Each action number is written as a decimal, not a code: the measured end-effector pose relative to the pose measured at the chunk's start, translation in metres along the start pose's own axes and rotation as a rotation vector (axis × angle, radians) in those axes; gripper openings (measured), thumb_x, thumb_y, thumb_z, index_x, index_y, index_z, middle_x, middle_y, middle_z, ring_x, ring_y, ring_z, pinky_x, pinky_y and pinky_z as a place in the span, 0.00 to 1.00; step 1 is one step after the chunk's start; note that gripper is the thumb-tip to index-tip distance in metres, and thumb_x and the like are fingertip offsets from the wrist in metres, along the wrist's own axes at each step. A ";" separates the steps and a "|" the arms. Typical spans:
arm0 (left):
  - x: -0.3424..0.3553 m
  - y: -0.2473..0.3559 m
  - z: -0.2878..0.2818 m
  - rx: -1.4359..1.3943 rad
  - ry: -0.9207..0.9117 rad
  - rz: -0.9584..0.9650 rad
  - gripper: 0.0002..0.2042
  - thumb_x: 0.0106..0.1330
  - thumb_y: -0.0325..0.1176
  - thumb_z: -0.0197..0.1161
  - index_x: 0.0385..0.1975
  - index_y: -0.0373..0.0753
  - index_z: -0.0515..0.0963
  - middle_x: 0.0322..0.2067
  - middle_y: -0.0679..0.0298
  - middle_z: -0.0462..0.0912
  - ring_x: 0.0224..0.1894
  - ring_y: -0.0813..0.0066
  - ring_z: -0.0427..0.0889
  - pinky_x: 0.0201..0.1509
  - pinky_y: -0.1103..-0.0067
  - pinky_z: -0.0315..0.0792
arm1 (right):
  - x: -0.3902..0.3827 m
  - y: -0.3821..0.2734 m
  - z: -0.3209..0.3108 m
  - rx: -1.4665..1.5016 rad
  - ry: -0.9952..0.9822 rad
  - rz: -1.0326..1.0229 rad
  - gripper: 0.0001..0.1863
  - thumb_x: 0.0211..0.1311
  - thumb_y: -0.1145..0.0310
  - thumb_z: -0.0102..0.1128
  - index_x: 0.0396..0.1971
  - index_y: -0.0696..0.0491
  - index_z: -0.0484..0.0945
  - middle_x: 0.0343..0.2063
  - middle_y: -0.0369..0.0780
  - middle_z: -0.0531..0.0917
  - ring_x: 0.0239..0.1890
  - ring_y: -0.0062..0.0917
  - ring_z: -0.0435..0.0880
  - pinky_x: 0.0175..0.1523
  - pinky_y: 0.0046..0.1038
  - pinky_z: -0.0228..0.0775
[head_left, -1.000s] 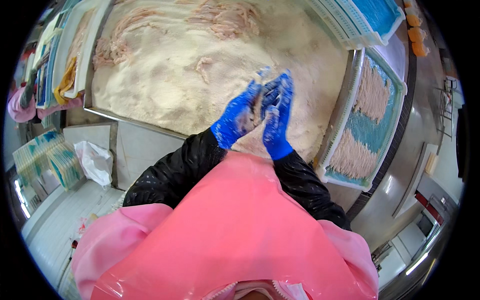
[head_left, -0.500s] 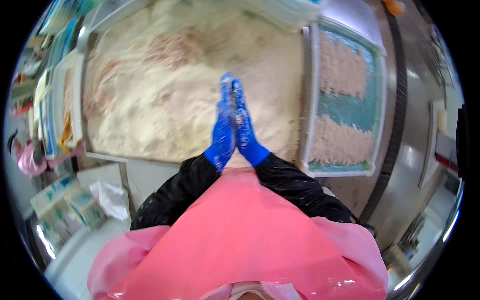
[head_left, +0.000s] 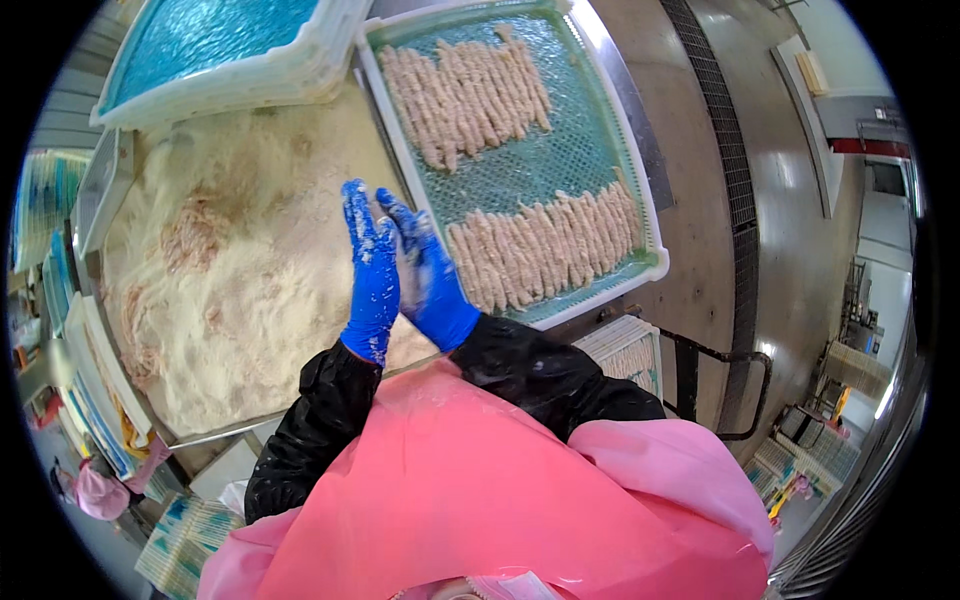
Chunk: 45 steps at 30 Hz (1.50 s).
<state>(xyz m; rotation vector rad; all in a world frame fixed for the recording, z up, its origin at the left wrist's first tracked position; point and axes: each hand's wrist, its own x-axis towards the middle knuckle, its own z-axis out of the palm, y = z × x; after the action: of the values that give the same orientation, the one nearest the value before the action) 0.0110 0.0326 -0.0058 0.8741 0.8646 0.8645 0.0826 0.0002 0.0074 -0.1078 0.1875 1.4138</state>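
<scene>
My left hand (head_left: pixel 371 285), in a blue glove dusted with white crumbs, has its fingers stretched out flat. Facing it is my gloved right hand (head_left: pixel 435 282), fingers also straight and a little blurred, with a narrow gap between the palms. Nothing I can make out lies between them. Both are over the right edge of a wide bed of pale flour (head_left: pixel 265 335), in which raw pinkish meat pieces (head_left: pixel 195 238) are partly buried. Just right of my right hand stands a white-rimmed tray (head_left: pixel 655 262) with a green mesh bottom, bearing two rows of coated strips (head_left: pixel 545 245).
A stack of white trays with blue bottoms (head_left: pixel 215 45) rises at the far left. More trays (head_left: pixel 95 370) lean along the flour's left side. Below the strip tray are another filled tray (head_left: pixel 630 355) and a black rail (head_left: pixel 765 390). A person in pink (head_left: pixel 100 492) is at the far left.
The view has swung right, bringing the strip tray nearer the middle. My palms, almost pressed together before, have parted slightly and now sit closer to the tray.
</scene>
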 end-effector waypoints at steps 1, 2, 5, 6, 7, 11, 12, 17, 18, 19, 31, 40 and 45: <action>-0.002 0.000 0.017 -0.005 -0.014 -0.012 0.27 0.77 0.38 0.39 0.72 0.40 0.42 0.73 0.65 0.42 0.74 0.71 0.41 0.75 0.74 0.38 | 0.000 -0.022 -0.006 0.047 -0.010 0.022 0.26 0.75 0.62 0.36 0.67 0.59 0.57 0.68 0.42 0.60 0.68 0.28 0.60 0.72 0.28 0.47; -0.007 0.002 0.032 -0.009 -0.024 -0.024 0.28 0.77 0.39 0.39 0.72 0.40 0.42 0.73 0.65 0.42 0.74 0.71 0.41 0.75 0.73 0.38 | -0.003 -0.045 -0.010 0.093 -0.020 0.046 0.26 0.75 0.61 0.37 0.66 0.60 0.58 0.67 0.43 0.61 0.67 0.29 0.61 0.72 0.28 0.48; -0.010 0.006 0.056 -0.013 -0.029 -0.040 0.28 0.76 0.40 0.41 0.72 0.42 0.42 0.73 0.66 0.41 0.74 0.71 0.41 0.75 0.71 0.38 | -0.007 -0.122 -0.007 -0.883 0.088 -0.165 0.26 0.76 0.61 0.35 0.64 0.62 0.60 0.64 0.46 0.65 0.65 0.31 0.64 0.72 0.29 0.51; -0.010 0.006 0.060 0.001 -0.022 -0.046 0.29 0.76 0.40 0.41 0.72 0.43 0.42 0.73 0.66 0.41 0.74 0.71 0.42 0.75 0.70 0.38 | 0.000 -0.149 -0.008 -0.916 0.069 -0.225 0.25 0.76 0.61 0.34 0.64 0.63 0.60 0.64 0.47 0.66 0.65 0.31 0.65 0.71 0.29 0.53; -0.011 0.006 0.060 0.020 -0.008 -0.049 0.29 0.76 0.41 0.42 0.72 0.43 0.42 0.73 0.67 0.41 0.74 0.71 0.42 0.75 0.70 0.39 | 0.007 -0.177 -0.010 -0.947 0.048 -0.282 0.25 0.76 0.61 0.33 0.63 0.64 0.61 0.63 0.47 0.66 0.65 0.32 0.66 0.71 0.29 0.54; -0.015 -0.001 0.042 0.175 0.058 -0.018 0.29 0.76 0.40 0.42 0.72 0.44 0.43 0.73 0.67 0.43 0.74 0.69 0.44 0.74 0.69 0.41 | 0.057 -0.260 -0.015 -0.789 -0.088 -0.364 0.25 0.77 0.62 0.31 0.63 0.66 0.59 0.63 0.50 0.66 0.65 0.35 0.65 0.72 0.32 0.54; -0.016 -0.004 0.035 0.189 0.072 -0.018 0.28 0.76 0.40 0.42 0.72 0.44 0.43 0.73 0.67 0.44 0.74 0.69 0.45 0.74 0.69 0.41 | 0.066 -0.270 -0.017 -0.706 -0.129 -0.369 0.26 0.77 0.62 0.30 0.63 0.66 0.58 0.63 0.51 0.65 0.66 0.36 0.64 0.72 0.33 0.53; -0.029 -0.009 -0.003 0.141 0.139 -0.025 0.26 0.75 0.39 0.41 0.71 0.43 0.50 0.68 0.58 0.59 0.69 0.66 0.59 0.72 0.67 0.48 | 0.093 -0.264 -0.002 -0.514 -0.136 -0.225 0.23 0.75 0.64 0.39 0.63 0.62 0.61 0.64 0.50 0.65 0.66 0.36 0.64 0.73 0.33 0.49; -0.033 -0.008 -0.009 0.101 0.160 -0.048 0.26 0.75 0.39 0.41 0.71 0.42 0.51 0.67 0.58 0.60 0.69 0.66 0.59 0.72 0.67 0.48 | 0.098 -0.265 -0.004 -0.762 -0.168 -0.313 0.22 0.74 0.66 0.41 0.63 0.59 0.63 0.63 0.48 0.66 0.65 0.35 0.66 0.72 0.32 0.51; -0.037 -0.006 -0.014 0.063 0.183 -0.068 0.26 0.75 0.39 0.42 0.71 0.42 0.51 0.67 0.57 0.60 0.68 0.65 0.60 0.72 0.67 0.49 | 0.106 -0.271 -0.006 -1.120 -0.197 -0.429 0.21 0.73 0.68 0.43 0.62 0.57 0.65 0.62 0.47 0.67 0.64 0.34 0.67 0.71 0.31 0.52; -0.079 -0.006 -0.062 -0.088 0.428 -0.194 0.24 0.71 0.38 0.48 0.65 0.37 0.61 0.59 0.51 0.71 0.60 0.61 0.72 0.66 0.70 0.62 | 0.078 -0.288 0.004 -2.150 -0.079 -0.594 0.19 0.73 0.73 0.40 0.61 0.57 0.67 0.61 0.45 0.71 0.62 0.29 0.71 0.67 0.28 0.61; -0.073 -0.039 -0.081 -0.031 0.440 -0.186 0.22 0.71 0.36 0.49 0.63 0.36 0.65 0.54 0.53 0.76 0.56 0.63 0.76 0.63 0.71 0.65 | 0.030 -0.164 -0.027 -0.580 0.048 0.031 0.28 0.75 0.58 0.34 0.63 0.65 0.60 0.64 0.51 0.64 0.67 0.37 0.63 0.73 0.34 0.51; -0.069 -0.060 -0.103 -0.066 0.467 -0.252 0.22 0.70 0.38 0.50 0.62 0.37 0.66 0.53 0.54 0.77 0.55 0.65 0.77 0.61 0.73 0.67 | 0.054 -0.119 -0.058 -0.858 -0.071 -0.142 0.27 0.75 0.59 0.33 0.64 0.62 0.60 0.64 0.47 0.65 0.67 0.33 0.63 0.73 0.33 0.48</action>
<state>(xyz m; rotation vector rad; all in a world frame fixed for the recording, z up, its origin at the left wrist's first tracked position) -0.0911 -0.0230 -0.0794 0.4931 1.3134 0.8820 0.2040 0.0239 -0.0642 -0.7585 -0.4897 1.2712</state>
